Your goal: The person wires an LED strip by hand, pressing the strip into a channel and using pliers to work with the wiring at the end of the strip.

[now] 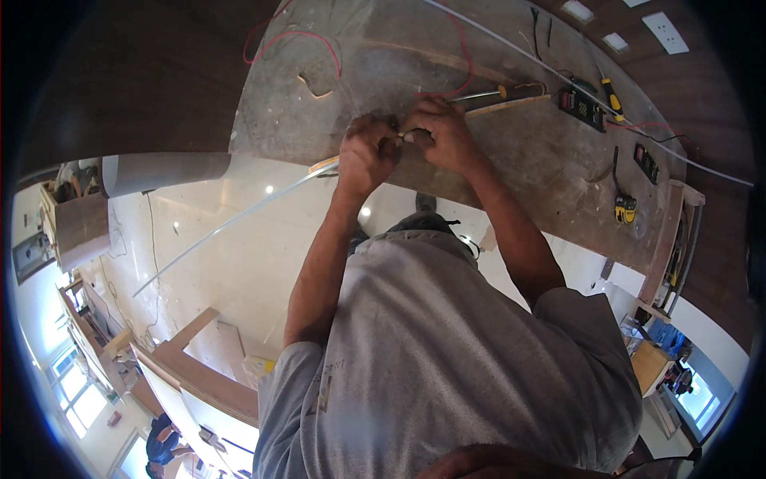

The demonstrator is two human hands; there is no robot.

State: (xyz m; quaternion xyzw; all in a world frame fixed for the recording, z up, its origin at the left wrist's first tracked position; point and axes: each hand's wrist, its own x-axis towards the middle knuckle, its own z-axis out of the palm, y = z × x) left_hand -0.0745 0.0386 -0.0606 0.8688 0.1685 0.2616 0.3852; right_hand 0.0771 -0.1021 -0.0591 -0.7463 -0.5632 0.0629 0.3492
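From where I stand: the left hand and right hand nearly meet above the near side of a worn grey-brown tabletop, both pinched narrow on a small thin yellowish-and-dark piece between them. Fingers hide most of it; full shape can't be told.

Just left of the left hand, a pale orange-edged strip; from there a long thin whitish strip slants out over the floor. Can't tell if that hand grips either. Just beyond the right hand, a slim metal shaft with an orange-yellow end. Ahead of the left hand, a short curved dark-and-tan scrap, then a loose red wire.

Well right of the right hand: flat black case, yellow-and-black screwdriver, yellow-and-black tape measure. Farther past it, a long pale tube lies across; beyond that, a white rectangular socket plate on dark brown panelling.
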